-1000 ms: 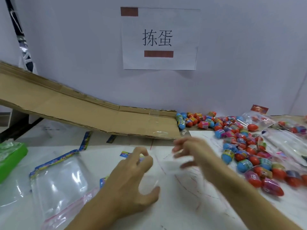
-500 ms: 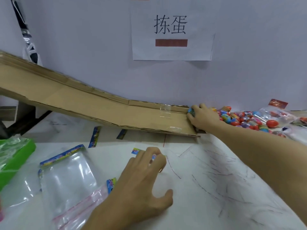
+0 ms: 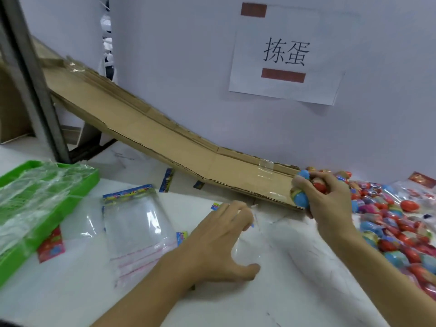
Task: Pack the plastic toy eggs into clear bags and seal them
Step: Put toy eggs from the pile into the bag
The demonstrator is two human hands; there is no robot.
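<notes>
Right hand [image 3: 326, 199] is raised just off the low end of the sloped brown cardboard chute [image 3: 179, 147], fingers curled round a handful of plastic toy eggs [image 3: 303, 193], blue and red ones visible in the grasp. Left hand [image 3: 219, 239] sits in front of the chute's low end on the white table [image 3: 295, 291], fingers and thumb spread and bent over a clear plastic bag [image 3: 257, 234]; fingertips look to pinch its top edge, but the film is too transparent to be sure. Loose pile of multicoloured toy eggs [image 3: 396, 232] lies right of the chute end. Empty clear bag with printed header [image 3: 136, 223] lies flat in front of the chute's middle. Green plastic tray [image 3: 77, 185] holding clear film sits left of that.
</notes>
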